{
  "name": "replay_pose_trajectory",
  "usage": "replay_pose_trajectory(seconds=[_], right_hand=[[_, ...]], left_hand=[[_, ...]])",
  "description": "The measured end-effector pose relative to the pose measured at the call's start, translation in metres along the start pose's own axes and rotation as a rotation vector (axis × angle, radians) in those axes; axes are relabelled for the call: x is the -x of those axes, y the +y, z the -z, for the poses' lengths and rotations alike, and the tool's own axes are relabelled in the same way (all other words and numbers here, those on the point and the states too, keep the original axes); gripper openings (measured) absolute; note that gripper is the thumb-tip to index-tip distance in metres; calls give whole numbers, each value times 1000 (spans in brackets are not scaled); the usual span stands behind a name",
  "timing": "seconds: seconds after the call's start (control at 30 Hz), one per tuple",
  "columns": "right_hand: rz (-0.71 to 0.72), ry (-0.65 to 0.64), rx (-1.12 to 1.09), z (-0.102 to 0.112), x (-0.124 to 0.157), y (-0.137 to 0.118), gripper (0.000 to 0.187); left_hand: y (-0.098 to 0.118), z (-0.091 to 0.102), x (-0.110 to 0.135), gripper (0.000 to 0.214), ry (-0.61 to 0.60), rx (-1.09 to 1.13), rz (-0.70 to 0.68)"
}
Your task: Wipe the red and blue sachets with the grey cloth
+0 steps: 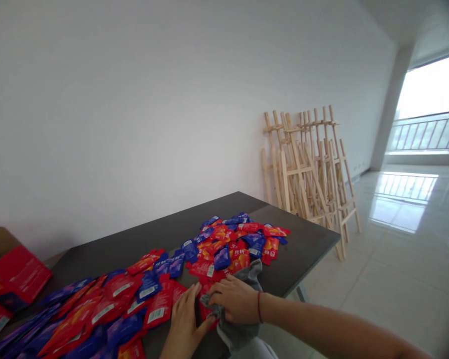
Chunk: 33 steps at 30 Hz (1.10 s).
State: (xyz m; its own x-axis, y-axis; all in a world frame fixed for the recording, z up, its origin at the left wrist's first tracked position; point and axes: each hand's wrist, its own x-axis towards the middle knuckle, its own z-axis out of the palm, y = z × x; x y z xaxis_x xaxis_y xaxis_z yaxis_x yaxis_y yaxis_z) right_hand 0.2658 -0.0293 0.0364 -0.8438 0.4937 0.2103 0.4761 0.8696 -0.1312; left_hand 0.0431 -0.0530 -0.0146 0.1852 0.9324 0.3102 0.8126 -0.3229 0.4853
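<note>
My right hand [236, 299], with a red band at the wrist, is closed on a crumpled grey cloth [247, 331] at the table's near edge. The cloth presses against a red pouch [203, 308] lying between my two hands. From the left, my left hand [185, 319] holds that pouch, its thumb over the lower part and its fingers along the side edge. Just beyond the hands lies a heap of red and blue flat spouted pouches [220, 244]. A second, larger spread of the same pouches [105, 304] covers the table left of my left hand.
The dark table [130, 244] stands along a white wall [134, 109]. An opened red cardboard box [22, 274] is at the far left. Several wooden easels [307, 169] lean against the wall past the table's right end. Shiny tiled floor [389, 264] stretches toward a window [430, 109] with a railing.
</note>
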Motion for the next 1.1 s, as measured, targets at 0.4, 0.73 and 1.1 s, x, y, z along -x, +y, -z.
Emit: replay_pose_trajectory(seconds=[0.4, 0.73, 1.1], right_hand=[[9, -10, 265, -5, -40, 11, 31], [234, -14, 254, 0, -13, 7, 27], [317, 49, 321, -5, -26, 4, 15]], left_hand=[[10, 1, -3, 88, -20, -28, 23], [10, -1, -4, 99, 3, 21, 35], [11, -1, -2, 96, 9, 46, -14]])
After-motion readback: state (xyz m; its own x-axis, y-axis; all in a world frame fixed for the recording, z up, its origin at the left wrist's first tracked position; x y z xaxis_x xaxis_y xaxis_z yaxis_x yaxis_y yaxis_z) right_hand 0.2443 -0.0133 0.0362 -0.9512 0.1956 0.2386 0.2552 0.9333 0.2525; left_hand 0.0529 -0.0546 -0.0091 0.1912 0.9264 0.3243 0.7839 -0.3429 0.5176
